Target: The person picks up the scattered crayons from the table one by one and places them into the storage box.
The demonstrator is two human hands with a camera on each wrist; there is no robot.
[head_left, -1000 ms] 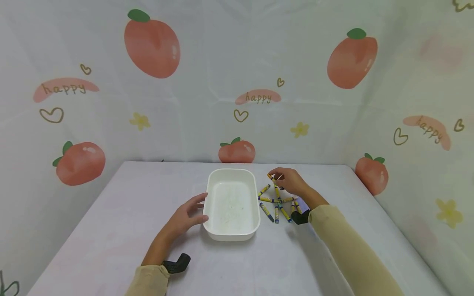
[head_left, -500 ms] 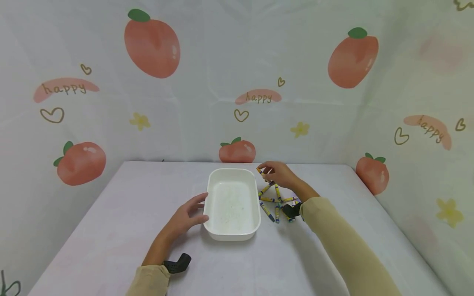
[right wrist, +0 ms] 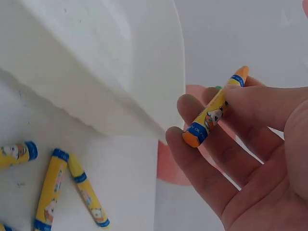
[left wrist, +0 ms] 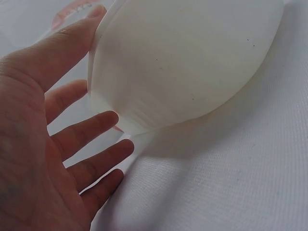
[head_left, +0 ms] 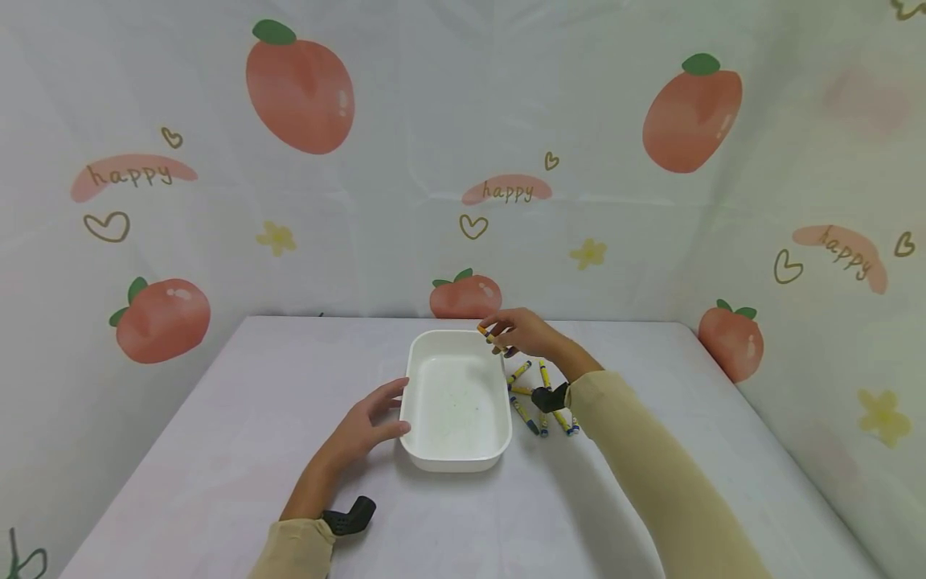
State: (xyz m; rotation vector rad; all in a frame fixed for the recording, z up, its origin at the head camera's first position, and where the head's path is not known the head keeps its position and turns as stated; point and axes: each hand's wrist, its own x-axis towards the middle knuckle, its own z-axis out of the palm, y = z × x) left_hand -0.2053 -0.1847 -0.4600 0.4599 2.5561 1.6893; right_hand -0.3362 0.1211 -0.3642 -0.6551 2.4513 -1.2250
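Observation:
A white rectangular tub point(head_left: 454, 402) stands in the middle of the table, with small specks on its bare floor. My right hand point(head_left: 526, 333) pinches an orange crayon point(right wrist: 216, 110) in a yellow and blue wrapper, held at the tub's far right corner. In the right wrist view, the thumb lies on the crayon's upper side and the fingers support it from beneath. On the tub's left side, my left hand point(head_left: 369, 418) touches the wall with thumb and fingertips, its fingers spread and fairly straight. Several more wrapped crayons point(right wrist: 50, 190) lie right of the tub, partly hidden by my right wrist.
A white cloth covers the table point(head_left: 217, 450). Behind it and to the sides hangs a pale curtain point(head_left: 405, 104) printed with fruit, hearts and flowers. Each wrist carries a black camera mount point(head_left: 350, 515).
My right hand has carried the orange crayon left and slightly away from me, from over the loose crayons to the tub's far right corner. My left hand has stayed at the tub's side.

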